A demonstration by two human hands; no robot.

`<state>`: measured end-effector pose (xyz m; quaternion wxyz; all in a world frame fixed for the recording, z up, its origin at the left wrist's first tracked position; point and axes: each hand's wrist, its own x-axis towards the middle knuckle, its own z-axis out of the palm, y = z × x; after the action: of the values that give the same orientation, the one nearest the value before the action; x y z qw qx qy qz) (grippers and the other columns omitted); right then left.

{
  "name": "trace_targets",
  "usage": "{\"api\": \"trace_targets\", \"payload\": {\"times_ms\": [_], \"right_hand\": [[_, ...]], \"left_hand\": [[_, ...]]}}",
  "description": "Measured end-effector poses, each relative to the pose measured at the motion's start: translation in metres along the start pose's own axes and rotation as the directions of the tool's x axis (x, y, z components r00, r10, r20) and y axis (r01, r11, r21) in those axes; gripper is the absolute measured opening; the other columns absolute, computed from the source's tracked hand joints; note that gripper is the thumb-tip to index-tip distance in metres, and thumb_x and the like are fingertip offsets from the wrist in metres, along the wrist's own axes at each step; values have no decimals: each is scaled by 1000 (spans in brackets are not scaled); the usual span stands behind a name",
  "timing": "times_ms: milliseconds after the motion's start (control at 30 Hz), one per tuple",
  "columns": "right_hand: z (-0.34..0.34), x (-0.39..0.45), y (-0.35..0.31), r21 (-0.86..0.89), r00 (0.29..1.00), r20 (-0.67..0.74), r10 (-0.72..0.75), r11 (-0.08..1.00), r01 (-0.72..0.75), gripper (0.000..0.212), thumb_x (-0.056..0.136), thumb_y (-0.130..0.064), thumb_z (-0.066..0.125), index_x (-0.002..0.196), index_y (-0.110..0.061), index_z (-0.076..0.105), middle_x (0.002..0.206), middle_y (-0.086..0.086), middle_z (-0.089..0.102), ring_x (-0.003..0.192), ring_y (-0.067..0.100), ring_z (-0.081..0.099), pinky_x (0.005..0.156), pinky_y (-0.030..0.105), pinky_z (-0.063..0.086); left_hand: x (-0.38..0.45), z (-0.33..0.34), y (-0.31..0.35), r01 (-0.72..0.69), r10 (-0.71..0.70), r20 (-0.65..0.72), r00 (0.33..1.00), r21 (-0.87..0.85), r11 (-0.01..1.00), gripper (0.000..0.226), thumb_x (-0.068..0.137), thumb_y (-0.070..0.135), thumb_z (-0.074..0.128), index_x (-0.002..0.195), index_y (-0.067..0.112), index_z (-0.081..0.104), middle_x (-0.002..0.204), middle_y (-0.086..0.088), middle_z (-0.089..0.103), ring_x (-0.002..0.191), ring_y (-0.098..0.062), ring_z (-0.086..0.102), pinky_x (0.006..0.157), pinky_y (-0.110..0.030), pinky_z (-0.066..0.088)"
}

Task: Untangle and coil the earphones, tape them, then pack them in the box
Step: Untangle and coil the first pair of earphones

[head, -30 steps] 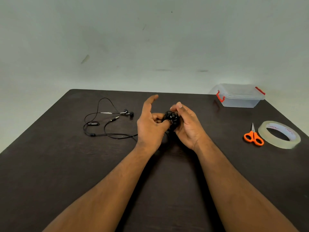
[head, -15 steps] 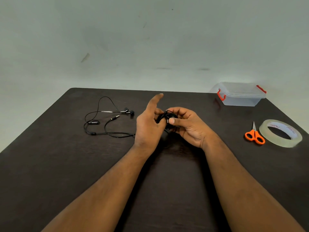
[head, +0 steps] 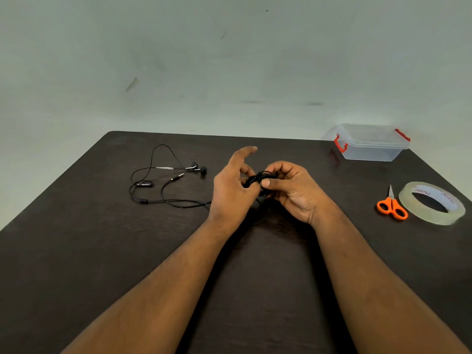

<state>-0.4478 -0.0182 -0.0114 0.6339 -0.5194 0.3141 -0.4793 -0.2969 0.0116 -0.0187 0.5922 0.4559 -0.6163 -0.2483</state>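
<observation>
A small black coil of earphone cable (head: pixel 260 178) sits between my two hands above the middle of the dark table (head: pixel 102 251). My left hand (head: pixel 231 195) holds the coil on its lower fingers, with the index finger pointing up. My right hand (head: pixel 293 191) grips the coil, thumb pressed on its front. A second pair of black earphones (head: pixel 168 185) lies loosely spread on the table to the left, with its cable running toward my left hand. The clear roll of tape (head: pixel 431 203) lies at the right edge.
A clear plastic box (head: pixel 370 145) with a lid and red latches stands at the back right corner. Orange-handled scissors (head: pixel 392 206) lie just left of the tape. A pale wall rises behind the table.
My right hand has turned palm-up and closed round the coil, thumb now on its front. My left index finger has lifted higher. The loose earphones, box, scissors and tape have not moved.
</observation>
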Motion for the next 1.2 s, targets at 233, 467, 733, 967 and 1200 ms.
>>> {"api": "trace_targets", "payload": {"times_ms": [233, 467, 733, 967, 1200], "right_hand": [[2, 0, -1, -81, 996, -77, -43, 996, 37, 29, 63, 2, 78, 78, -21, 71, 79, -1, 70, 76, 15, 65, 61, 27, 51], [2, 0, 0, -80, 998, -67, -8, 997, 3, 27, 70, 6, 72, 87, -15, 71, 82, 2, 71, 74, 16, 66, 59, 28, 49], [3, 2, 6, -72, 996, -22, -83, 994, 81, 28, 62, 12, 72, 72, -13, 73, 75, 5, 70, 72, 18, 68, 66, 28, 57], [6, 3, 9, -103, 993, -44, -108, 989, 103, 28, 67, 15, 69, 73, -12, 74, 82, 10, 71, 80, 22, 68, 72, 31, 58], [1, 5, 11, -199, 976, -104, -192, 965, 169, 30, 70, 14, 70, 73, -14, 77, 86, 6, 74, 87, 20, 69, 82, 32, 56]], "left_hand": [[3, 0, 2, 142, -129, 69, 989, -229, 963, 55, 74, -4, 74, 120, 23, 59, 84, -9, 70, 78, -14, 67, 78, -27, 55], [11, -14, 1, 462, -341, 315, 886, -526, 714, 48, 78, -13, 64, 118, 13, 61, 89, -14, 72, 81, -21, 69, 74, -31, 57], [14, -14, -6, 598, -516, 317, 796, -538, 593, 33, 82, -10, 65, 110, 6, 65, 87, -11, 72, 71, -16, 70, 60, -23, 55], [13, -13, -5, 558, -538, 192, 821, -473, 682, 27, 77, -10, 71, 99, 6, 65, 71, -8, 72, 67, -19, 70, 60, -28, 56], [11, -9, -3, 502, -525, 92, 846, -472, 725, 26, 78, -10, 70, 94, 10, 64, 73, -8, 68, 63, -13, 66, 54, -20, 51]]}}
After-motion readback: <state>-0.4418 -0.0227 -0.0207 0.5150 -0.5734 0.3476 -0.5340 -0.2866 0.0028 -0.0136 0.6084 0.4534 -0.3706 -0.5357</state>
